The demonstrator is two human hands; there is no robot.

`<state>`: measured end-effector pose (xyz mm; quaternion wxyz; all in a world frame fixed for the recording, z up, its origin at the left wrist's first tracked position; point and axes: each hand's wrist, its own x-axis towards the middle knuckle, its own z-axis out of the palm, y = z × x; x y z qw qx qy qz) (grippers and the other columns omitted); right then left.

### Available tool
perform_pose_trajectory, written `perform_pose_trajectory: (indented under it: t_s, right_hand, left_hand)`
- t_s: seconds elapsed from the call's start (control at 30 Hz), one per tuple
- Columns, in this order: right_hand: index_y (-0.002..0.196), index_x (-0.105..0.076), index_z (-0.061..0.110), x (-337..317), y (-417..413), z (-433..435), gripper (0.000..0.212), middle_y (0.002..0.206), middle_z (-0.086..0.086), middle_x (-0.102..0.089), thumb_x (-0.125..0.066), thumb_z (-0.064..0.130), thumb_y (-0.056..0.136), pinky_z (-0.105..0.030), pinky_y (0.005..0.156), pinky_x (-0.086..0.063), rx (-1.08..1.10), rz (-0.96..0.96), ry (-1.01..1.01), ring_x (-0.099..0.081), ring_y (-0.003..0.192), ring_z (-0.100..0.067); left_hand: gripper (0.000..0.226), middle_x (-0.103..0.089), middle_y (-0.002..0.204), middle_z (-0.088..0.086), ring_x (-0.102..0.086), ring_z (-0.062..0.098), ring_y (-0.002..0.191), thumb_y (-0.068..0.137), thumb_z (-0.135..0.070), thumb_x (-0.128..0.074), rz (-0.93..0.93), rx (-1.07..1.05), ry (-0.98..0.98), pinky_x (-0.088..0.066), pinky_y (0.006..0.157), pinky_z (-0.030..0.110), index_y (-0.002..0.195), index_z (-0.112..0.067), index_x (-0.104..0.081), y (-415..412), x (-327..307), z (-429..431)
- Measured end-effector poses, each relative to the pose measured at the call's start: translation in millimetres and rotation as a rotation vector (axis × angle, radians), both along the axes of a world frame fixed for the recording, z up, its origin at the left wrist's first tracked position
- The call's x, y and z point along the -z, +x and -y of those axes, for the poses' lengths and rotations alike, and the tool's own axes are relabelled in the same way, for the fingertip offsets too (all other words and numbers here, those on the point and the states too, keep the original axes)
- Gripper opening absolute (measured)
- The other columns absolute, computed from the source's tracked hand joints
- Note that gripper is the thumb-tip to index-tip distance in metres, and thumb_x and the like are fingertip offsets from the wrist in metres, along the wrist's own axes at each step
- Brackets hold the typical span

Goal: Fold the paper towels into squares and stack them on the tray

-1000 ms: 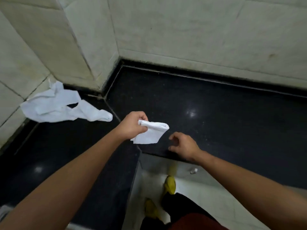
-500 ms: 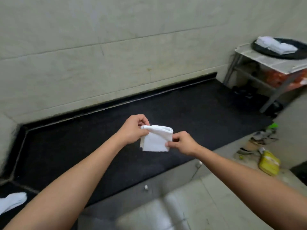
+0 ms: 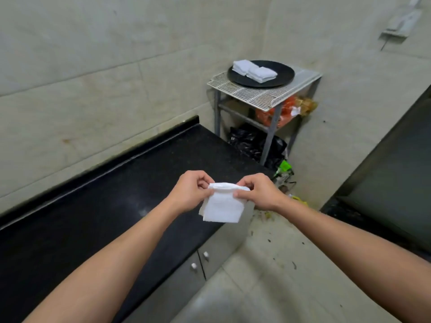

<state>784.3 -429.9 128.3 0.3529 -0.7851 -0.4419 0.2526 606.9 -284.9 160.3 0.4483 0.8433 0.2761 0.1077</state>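
Note:
A folded white paper towel [image 3: 222, 207] hangs in the air in front of me, over the front edge of the black counter [image 3: 93, 217]. My left hand [image 3: 190, 191] pinches its top left corner and my right hand [image 3: 257, 191] pinches its top right corner. Farther back, a round black tray [image 3: 283, 74] sits on a white wire rack [image 3: 258, 94]. Two folded white towel squares [image 3: 254, 71] lie side by side on the tray's left half.
The rack stands in the room's corner, past the counter's right end, with orange bags [image 3: 279, 111] and black bags [image 3: 251, 141] on its lower shelves. Litter [image 3: 283, 173] lies on the floor by the rack. A dark counter [image 3: 396, 171] runs along the right.
The view has swung right, from the counter's left corner to the rack and tray. My right hand has risen to pinch the towel's top corner, and the towel hangs between both hands.

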Motion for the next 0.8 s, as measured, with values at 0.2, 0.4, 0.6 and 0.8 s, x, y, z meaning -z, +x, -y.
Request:
perform_pose_trajectory:
  t_s: [0.2,0.4,0.6,0.8]
  right_hand:
    - [0.082,-0.071,0.033,-7,77,-19,0.014,0.072,0.006,-0.068,-0.08,0.028,0.071,-0.03,0.064,-0.046,-0.031,0.016,0.0,-0.057,0.064,-0.003]
    - [0.086,-0.066,0.028,-41,175,-66,0.015,0.076,0.01,-0.065,-0.069,0.017,0.077,-0.034,0.069,-0.05,0.011,0.137,-0.037,-0.06,0.071,-0.01]
    - [0.081,-0.064,0.03,-96,274,-104,0.014,0.078,0.012,-0.062,-0.061,0.017,0.076,-0.032,0.066,-0.047,0.069,0.362,-0.105,-0.058,0.079,-0.014]
    - [0.085,-0.065,0.023,-148,376,-137,0.009,0.089,0.001,-0.065,-0.058,0.018,0.081,-0.038,0.075,-0.051,0.173,0.598,-0.071,-0.06,0.086,-0.023]
  left_hand:
    - [0.012,-0.068,0.079,0.003,-0.057,0.005,0.063,0.078,-0.004,-0.072,-0.006,0.105,0.044,-0.051,0.063,0.022,0.085,-0.013,-0.07,103,3,-28]
    - [0.022,-0.062,0.074,0.0,-0.055,0.005,0.059,0.075,-0.004,-0.076,0.077,0.176,0.058,-0.05,0.061,0.021,0.089,-0.016,-0.063,216,-12,-86]
    - [0.025,-0.068,0.076,0.009,-0.06,0.016,0.062,0.081,-0.003,-0.066,0.134,0.195,0.095,-0.052,0.064,0.032,0.1,-0.016,-0.058,314,-48,-126]
    - [0.019,-0.066,0.073,0.01,-0.059,0.024,0.067,0.079,-0.005,-0.059,0.104,0.074,0.203,-0.05,0.069,0.036,0.092,-0.019,-0.058,385,-51,-173]
